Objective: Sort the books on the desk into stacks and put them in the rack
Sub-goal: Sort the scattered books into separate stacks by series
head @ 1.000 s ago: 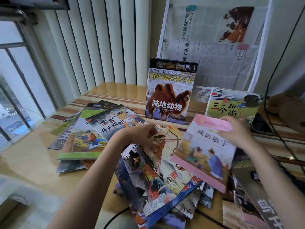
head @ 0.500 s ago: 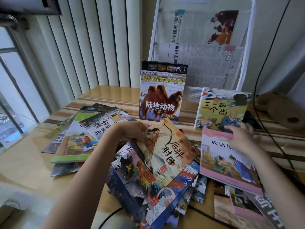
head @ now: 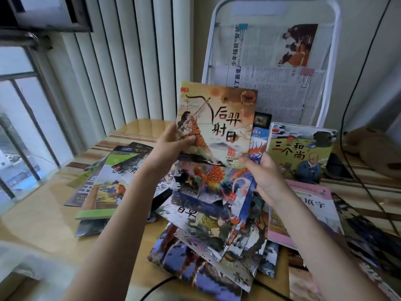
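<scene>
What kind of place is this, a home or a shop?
Probably a home study corner or a child's room: colourful children's picture books spread over a wooden desk, a white wire rack with clipped newspapers, and a brown plush toy by a window with vertical blinds.

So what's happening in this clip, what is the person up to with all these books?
A person is sorting picture books on a wooden desk. Both hands hold up a fanned bunch of thin books: the left hand grips the archer book at its left edge, and the right hand grips the bunch from the right. More books lie spread on the desk on both sides, including a pink book. The white rack behind holds only clipped newspapers, while a monk book leans upright before it.
</scene>
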